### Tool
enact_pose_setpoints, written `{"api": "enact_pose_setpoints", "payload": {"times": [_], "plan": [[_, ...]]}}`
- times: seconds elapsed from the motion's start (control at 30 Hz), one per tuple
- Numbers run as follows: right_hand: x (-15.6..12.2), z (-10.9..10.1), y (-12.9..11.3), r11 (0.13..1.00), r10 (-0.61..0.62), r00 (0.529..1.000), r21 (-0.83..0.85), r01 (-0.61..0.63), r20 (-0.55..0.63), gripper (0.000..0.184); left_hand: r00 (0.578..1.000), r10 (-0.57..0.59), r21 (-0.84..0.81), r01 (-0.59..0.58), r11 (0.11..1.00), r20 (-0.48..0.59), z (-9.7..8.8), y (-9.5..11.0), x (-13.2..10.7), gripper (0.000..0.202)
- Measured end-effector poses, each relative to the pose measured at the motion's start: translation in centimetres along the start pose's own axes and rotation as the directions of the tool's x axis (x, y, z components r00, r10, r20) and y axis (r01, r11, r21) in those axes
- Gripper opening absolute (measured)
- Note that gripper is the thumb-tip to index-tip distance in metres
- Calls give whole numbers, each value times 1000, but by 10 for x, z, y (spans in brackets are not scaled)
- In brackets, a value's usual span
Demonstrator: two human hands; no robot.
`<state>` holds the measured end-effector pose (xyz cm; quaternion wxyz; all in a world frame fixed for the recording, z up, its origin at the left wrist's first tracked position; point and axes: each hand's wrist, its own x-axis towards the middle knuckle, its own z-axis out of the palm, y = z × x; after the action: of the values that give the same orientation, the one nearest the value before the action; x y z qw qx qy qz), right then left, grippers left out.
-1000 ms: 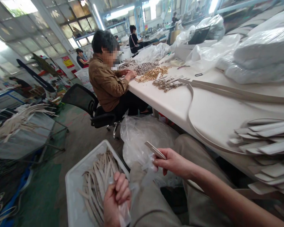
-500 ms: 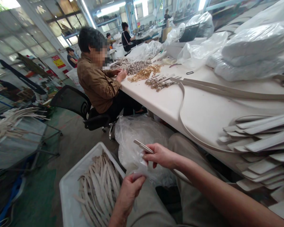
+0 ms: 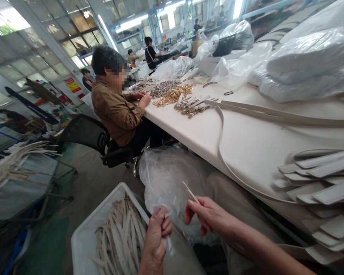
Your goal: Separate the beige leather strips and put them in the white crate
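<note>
My left hand (image 3: 157, 236) is closed in a fist on a gathered edge of a clear plastic bag (image 3: 172, 168), with a bit of the film poking out below the fingers. The bag lies bunched over my lap, beside the table. To its right, my right hand (image 3: 206, 215) pinches a thin beige strap (image 3: 190, 192), whose narrow end points up and left past the fingers. The two hands are apart. Below and left of my left hand sits a white plastic bin (image 3: 83, 233) full of long beige strips (image 3: 122, 233).
A white table (image 3: 255, 141) holds a stack of flat straps (image 3: 329, 175), a long strap (image 3: 269, 114), gold metal parts (image 3: 174, 94), short strap pieces (image 3: 193, 105) and plastic-wrapped bundles (image 3: 306, 65). A co-worker (image 3: 117, 110) sits at the far side. More strips (image 3: 20, 160) lie at left.
My right hand has moved right and down, away from my left, with the strap now seen edge-on. My left hand has closed into a fist on the bag. The view has shifted slightly.
</note>
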<state>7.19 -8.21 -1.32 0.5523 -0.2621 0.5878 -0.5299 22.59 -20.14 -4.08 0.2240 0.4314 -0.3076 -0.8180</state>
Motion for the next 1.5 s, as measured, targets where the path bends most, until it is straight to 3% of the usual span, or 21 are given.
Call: {"api": "enact_pose_setpoints", "payload": {"times": [0.1, 0.2, 0.43, 0.6, 0.73, 0.9, 1.03, 1.2, 1.33, 1.4, 1.5], "plan": [[-18, 8, 17, 998, 53, 998, 17, -54, 47, 57, 999, -43, -83, 45, 996, 20, 6, 0, 5, 56], [-28, 14, 28, 998, 26, 998, 50, -29, 52, 65, 998, -48, -100, 52, 994, 36, 14, -3, 4, 54], [-39, 14, 34, 994, 105, 994, 27, -105, -11, 31, 997, -7, -94, 0, 996, -75, 24, -7, -1, 59], [-44, 16, 30, 992, 126, 992, 17, -126, -12, 15, 999, -48, -115, 48, 992, -2, 18, -12, 3, 51], [-39, 17, 27, 988, 152, 982, 51, -147, -112, 13, 1000, -12, -62, 11, 998, -12, 20, -14, 1, 48], [-22, 16, 20, 984, 113, 959, 160, -72, -261, 32, 995, 91, 113, -87, 990, -29, 30, -18, -8, 58], [-8, 19, 17, 994, -28, 954, 96, 60, -298, 27, 995, 99, 204, -101, 974, 20, 33, -26, -15, 59], [-2, 20, 21, 988, -128, 963, 53, 144, -238, 27, 994, 19, 310, -52, 949, 109, 31, -31, -16, 60], [-3, 14, 23, 987, -151, 956, 6, 158, -250, 24, 998, 52, 359, -65, 931, 45, 33, -27, -10, 63], [-7, 11, 24, 990, -140, 971, 0, 143, -196, 27, 997, 82, 323, -78, 943, 0, 34, -23, -5, 64], [-18, 10, 27, 996, -87, 995, 29, 89, -45, 46, 995, 95, 224, -90, 970, -12, 34, -16, 2, 65]]}}
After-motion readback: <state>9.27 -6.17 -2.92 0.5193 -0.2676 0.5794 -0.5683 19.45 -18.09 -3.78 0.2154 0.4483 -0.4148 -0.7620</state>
